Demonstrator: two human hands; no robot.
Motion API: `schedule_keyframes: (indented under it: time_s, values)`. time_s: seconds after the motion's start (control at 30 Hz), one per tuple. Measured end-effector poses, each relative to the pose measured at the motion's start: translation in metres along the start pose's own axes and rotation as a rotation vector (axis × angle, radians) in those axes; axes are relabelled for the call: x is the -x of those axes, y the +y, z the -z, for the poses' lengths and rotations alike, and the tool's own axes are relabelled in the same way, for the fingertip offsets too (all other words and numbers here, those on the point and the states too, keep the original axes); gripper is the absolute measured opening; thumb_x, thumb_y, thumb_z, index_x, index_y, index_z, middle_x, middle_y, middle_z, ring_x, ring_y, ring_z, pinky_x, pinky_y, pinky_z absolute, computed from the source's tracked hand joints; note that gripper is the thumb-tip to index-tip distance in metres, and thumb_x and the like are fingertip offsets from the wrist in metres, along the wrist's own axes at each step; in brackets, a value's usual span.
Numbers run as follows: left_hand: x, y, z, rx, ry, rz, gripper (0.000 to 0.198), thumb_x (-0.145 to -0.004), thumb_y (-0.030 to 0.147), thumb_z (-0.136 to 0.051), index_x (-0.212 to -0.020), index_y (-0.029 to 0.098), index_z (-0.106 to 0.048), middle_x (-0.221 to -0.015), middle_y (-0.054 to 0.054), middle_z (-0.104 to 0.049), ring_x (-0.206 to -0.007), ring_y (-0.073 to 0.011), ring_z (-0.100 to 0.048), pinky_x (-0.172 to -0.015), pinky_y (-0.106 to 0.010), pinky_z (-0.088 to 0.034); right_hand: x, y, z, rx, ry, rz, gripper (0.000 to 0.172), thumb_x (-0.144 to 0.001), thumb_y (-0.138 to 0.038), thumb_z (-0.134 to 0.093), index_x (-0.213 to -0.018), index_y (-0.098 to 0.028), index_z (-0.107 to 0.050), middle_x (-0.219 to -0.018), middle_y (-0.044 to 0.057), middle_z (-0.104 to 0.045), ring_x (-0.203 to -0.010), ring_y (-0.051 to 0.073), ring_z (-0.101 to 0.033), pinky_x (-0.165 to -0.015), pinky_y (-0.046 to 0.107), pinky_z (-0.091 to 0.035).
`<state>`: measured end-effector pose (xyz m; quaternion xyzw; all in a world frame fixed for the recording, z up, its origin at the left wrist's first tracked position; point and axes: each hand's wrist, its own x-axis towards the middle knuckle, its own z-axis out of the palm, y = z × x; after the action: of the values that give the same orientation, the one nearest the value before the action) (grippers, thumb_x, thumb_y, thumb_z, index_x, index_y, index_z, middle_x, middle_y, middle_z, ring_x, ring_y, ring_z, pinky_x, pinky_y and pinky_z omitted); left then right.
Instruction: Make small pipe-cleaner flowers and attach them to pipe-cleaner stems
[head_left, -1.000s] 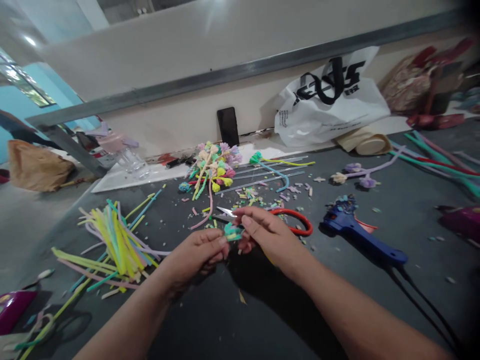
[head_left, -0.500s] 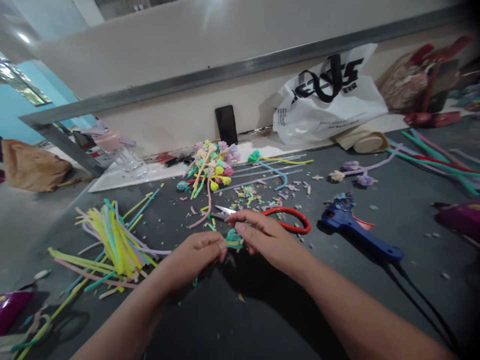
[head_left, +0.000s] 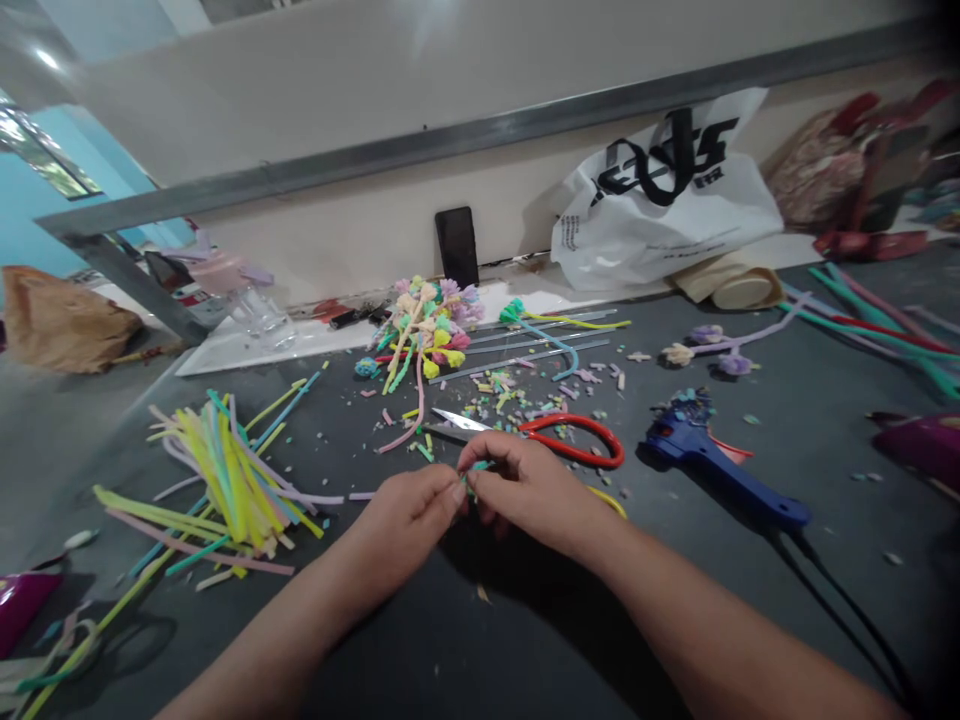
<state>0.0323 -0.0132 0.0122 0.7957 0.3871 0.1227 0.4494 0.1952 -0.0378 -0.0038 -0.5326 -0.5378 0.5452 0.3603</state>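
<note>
Between my fingertips is a small green pipe cleaner piece (head_left: 480, 467), mostly covered by the fingers. My left hand (head_left: 420, 500) pinches it from the left. From the right, my right hand (head_left: 525, 490) closes on it with thumb and curled index finger. Just beyond the hands lie scissors with red handles (head_left: 611, 440), blades apart and pointing left. A yellow pipe cleaner end (head_left: 611, 502) shows behind my right wrist. Past the scissors is a bunch of pipe cleaner flowers (head_left: 431, 325) in mixed colours.
Loose pipe cleaners (head_left: 232, 480) are heaped at left. A blue glue gun (head_left: 720, 470), its cord trailing forward, lies at right. Cut scraps (head_left: 510, 390) litter the middle. Against the back panel stand a phone (head_left: 457, 245) and a white bag (head_left: 660, 220).
My hands have drawn together, and the right fingers have curled over the green piece, hiding more of it. The yellow end now shows by my right wrist.
</note>
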Motion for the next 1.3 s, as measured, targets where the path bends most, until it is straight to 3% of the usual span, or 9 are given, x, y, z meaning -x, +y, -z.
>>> schedule_keyframes:
  time_s: [0.17, 0.37, 0.6, 0.83, 0.93, 1.1, 1.3]
  values:
    - [0.0, -0.006, 0.001, 0.629, -0.186, 0.377, 0.03, -0.085, 0.047, -0.04, -0.073, 0.02, -0.04, -0.052, 0.009, -0.026, -0.042, -0.0047, -0.014, -0.038, -0.017, -0.011, 0.002, 0.001, -0.002, 0.279, 0.1, 0.129, 0.013, -0.07, -0.015, -0.049, -0.079, -0.021, -0.057, -0.06, -0.003, -0.057, -0.049, 0.008, -0.046, -0.045, 0.018, -0.033]
    - [-0.002, -0.01, 0.004, 0.875, -0.327, 0.529, 0.028, -0.083, 0.047, -0.045, -0.075, 0.021, -0.037, -0.052, 0.009, -0.033, -0.037, -0.0024, -0.014, -0.034, -0.013, -0.01, 0.004, -0.001, -0.003, 0.475, 0.177, 0.303, 0.013, -0.067, -0.01, -0.051, -0.073, -0.02, -0.058, -0.069, -0.002, -0.059, -0.06, 0.011, -0.049, -0.056, 0.022, -0.036]
    - [-0.003, -0.012, 0.005, 0.975, -0.403, 0.523, 0.022, -0.085, 0.04, -0.045, -0.076, 0.02, -0.04, -0.051, 0.009, -0.035, -0.035, -0.0021, -0.017, -0.031, -0.011, -0.016, 0.007, -0.002, -0.001, 0.519, 0.129, 0.385, 0.018, -0.068, -0.009, -0.05, -0.082, -0.021, -0.054, -0.079, 0.0, -0.06, -0.069, 0.013, -0.052, -0.062, 0.025, -0.039]
    - [-0.001, -0.007, -0.001, 0.919, -0.253, 0.381, 0.022, -0.085, 0.036, -0.047, -0.072, 0.018, -0.045, -0.049, 0.009, -0.033, -0.034, -0.0016, -0.018, -0.03, -0.011, -0.014, 0.009, -0.005, 0.002, 0.46, 0.119, 0.352, 0.018, -0.07, -0.01, -0.052, -0.084, -0.021, -0.053, -0.08, 0.0, -0.058, -0.069, 0.013, -0.052, -0.063, 0.026, -0.04]
    - [-0.001, -0.008, 0.001, 0.957, -0.191, 0.314, 0.022, -0.085, 0.033, -0.048, -0.07, 0.017, -0.044, -0.047, 0.01, -0.029, -0.035, -0.0016, -0.016, -0.03, -0.011, -0.013, 0.009, -0.007, 0.006, 0.316, 0.116, 0.314, 0.025, -0.074, -0.017, -0.054, -0.098, -0.022, -0.05, -0.075, -0.001, -0.055, -0.062, 0.012, -0.051, -0.056, 0.025, -0.041]
    - [-0.001, -0.018, 0.015, 1.149, -0.222, 0.213, 0.02, -0.082, 0.027, -0.052, -0.068, 0.016, -0.043, -0.048, 0.009, -0.027, -0.037, -0.0011, -0.012, -0.032, -0.012, -0.011, 0.007, -0.007, 0.013, 0.044, 0.317, 0.313, 0.02, -0.084, -0.027, -0.046, -0.103, -0.021, -0.046, -0.07, 0.0, -0.053, -0.056, 0.013, -0.049, -0.052, 0.025, -0.04]
    - [-0.003, -0.023, 0.016, 1.02, -0.183, 0.205, 0.026, -0.077, 0.037, -0.059, -0.069, 0.015, -0.048, -0.046, 0.01, -0.028, -0.036, -0.001, -0.012, -0.034, -0.013, -0.009, 0.008, -0.004, 0.006, 0.207, 0.32, 0.362, 0.012, -0.082, -0.022, -0.047, -0.094, -0.021, -0.051, -0.068, 0.0, -0.052, -0.057, 0.013, -0.049, -0.053, 0.025, -0.039]
